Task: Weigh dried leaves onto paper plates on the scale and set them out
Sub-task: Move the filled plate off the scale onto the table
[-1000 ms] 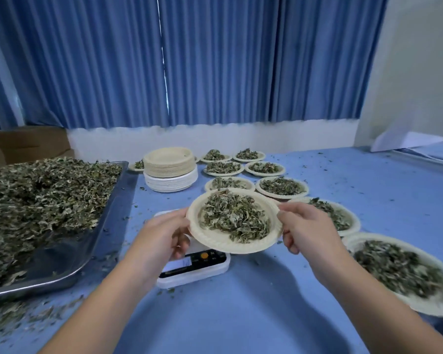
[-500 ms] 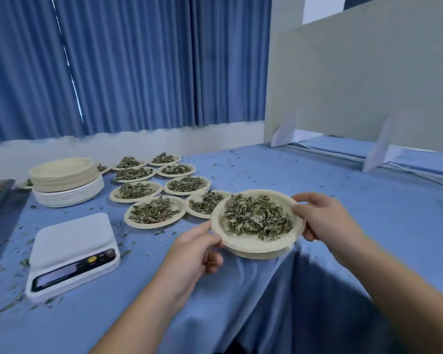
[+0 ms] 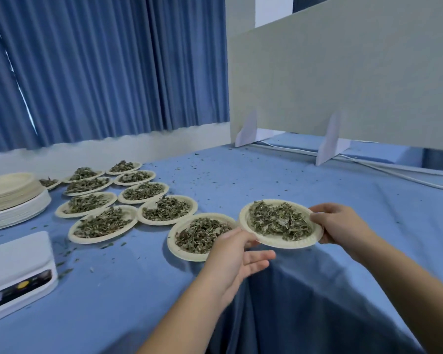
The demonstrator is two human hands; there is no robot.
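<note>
Between my two hands I hold a paper plate (image 3: 287,243) of dried leaves (image 3: 279,221) over the blue tablecloth (image 3: 317,185). My right hand (image 3: 339,223) pinches the right rim with curled fingers. My left hand (image 3: 230,254) lies open, fingers straight beneath the opposite rim. Filled plates (image 3: 179,254) spread leftward from my left fingers, and the scale (image 3: 16,254) sits farther left. Blue curtains (image 3: 113,72) and a grey board (image 3: 343,72) stand beyond. Both bare forearms reach forward.

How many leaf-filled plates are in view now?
11. One held plate between left hand and right hand; five in the right row; four in the left row; one partly hidden behind the empty stack. More may sit behind it.
</note>
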